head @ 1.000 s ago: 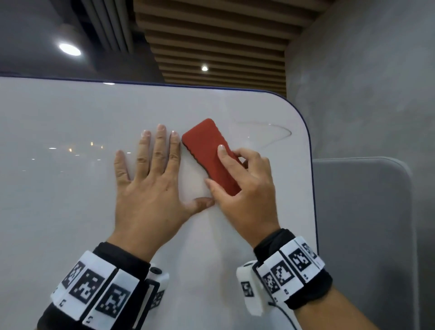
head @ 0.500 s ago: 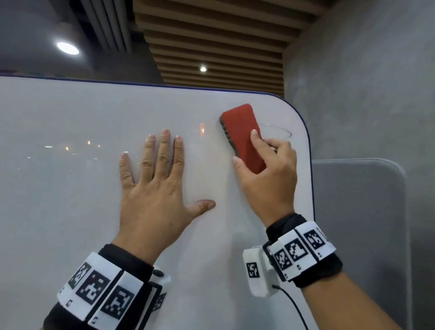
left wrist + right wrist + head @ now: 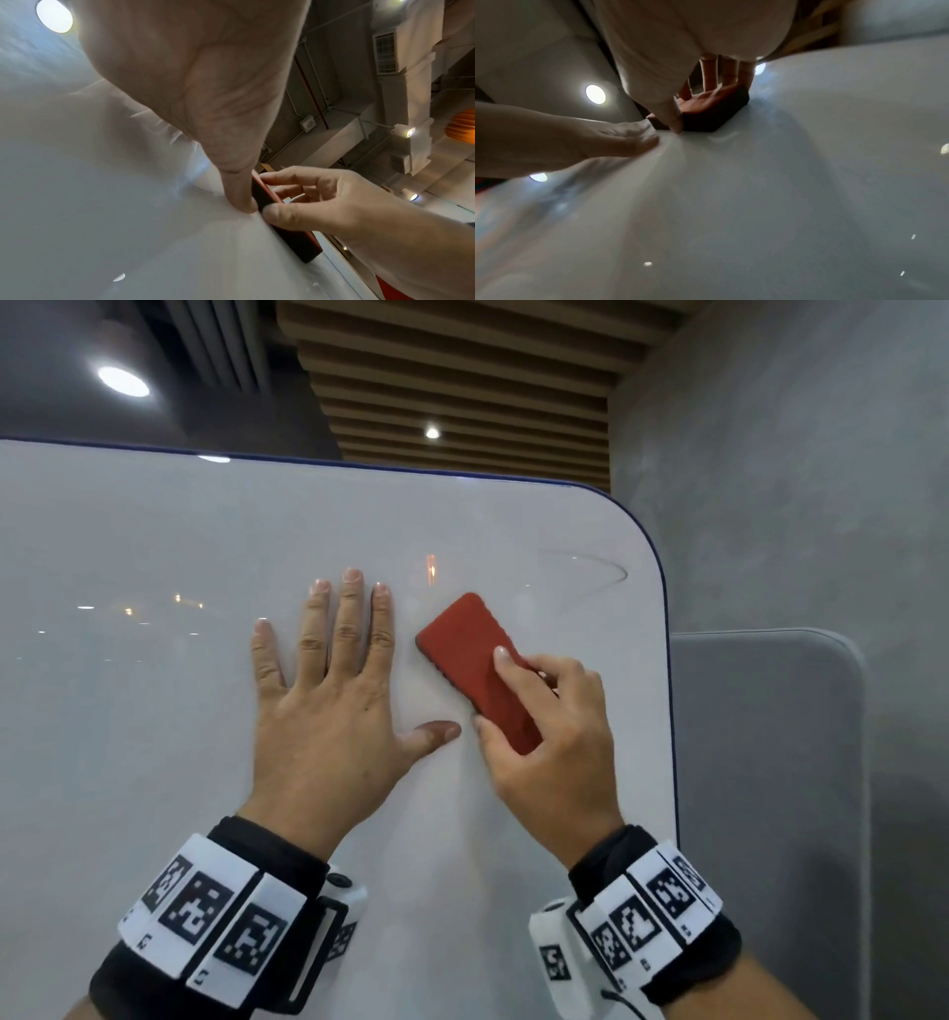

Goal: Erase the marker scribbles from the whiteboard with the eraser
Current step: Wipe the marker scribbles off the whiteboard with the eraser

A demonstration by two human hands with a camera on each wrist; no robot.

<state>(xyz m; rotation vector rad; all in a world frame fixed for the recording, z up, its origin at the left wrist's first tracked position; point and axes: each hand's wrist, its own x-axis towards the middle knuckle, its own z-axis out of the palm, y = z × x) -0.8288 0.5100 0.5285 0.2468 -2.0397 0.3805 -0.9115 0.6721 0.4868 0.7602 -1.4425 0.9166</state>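
The whiteboard (image 3: 154, 762) fills most of the head view, its white face glossy with reflected ceiling lights and edged by a thin dark blue rim that rounds off at the upper right corner. To its right stands a grey padded partition (image 3: 770, 788) against a grey wall.

The left hand (image 3: 328, 711) lies flat on the board, fingers straight and close together, thumb spread toward the right; its grip is slack and holds nothing.

The right hand (image 3: 554, 737) has its grip closed on the red eraser (image 3: 472, 654): thumb on the near long edge, forefinger laid across the red back, the other fingers curled over the far edge. The eraser lies tilted, its dark felt face pressed to the board, just right of the left thumb tip.

A faint grey marker curve (image 3: 590, 567) shows near the upper right corner, above the eraser and apart from it.
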